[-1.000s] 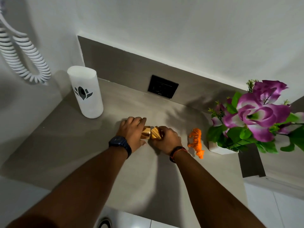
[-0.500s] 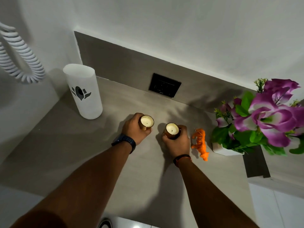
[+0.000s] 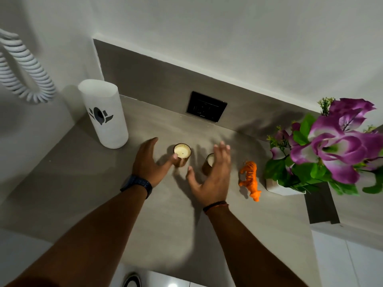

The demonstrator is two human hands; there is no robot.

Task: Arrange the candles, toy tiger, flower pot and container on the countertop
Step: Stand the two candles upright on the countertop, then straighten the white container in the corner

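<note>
Farthest left of the fingers, a white container (image 3: 104, 114) with a dark leaf mark stands upright on the grey countertop (image 3: 68, 183), well apart from the left hand (image 3: 148, 162). That hand is spread and released, gripping nothing; its fingers (image 3: 150, 145) reach up and left of the first candle (image 3: 182, 154), while the thumb tip lies against or just beside the candle's near-left rim, contact hard to judge from this angle. The candle stands upright in a gold holder, its pale wax top facing the camera.

Right of it, apart, the second candle (image 3: 208, 165) stands just behind the right hand (image 3: 213, 179), partly hidden by the palm. This hand is also spread and loose: its fingers (image 3: 222, 151) rise to the right of the candle and the thumb points left in front of it, with no grasp on it.

Beyond the right hand's fingers, near but not touching, the orange toy tiger (image 3: 249, 179) stands with its head toward the camera. Just beside it on the right sits the white flower pot (image 3: 283, 188) with purple flowers.
</note>
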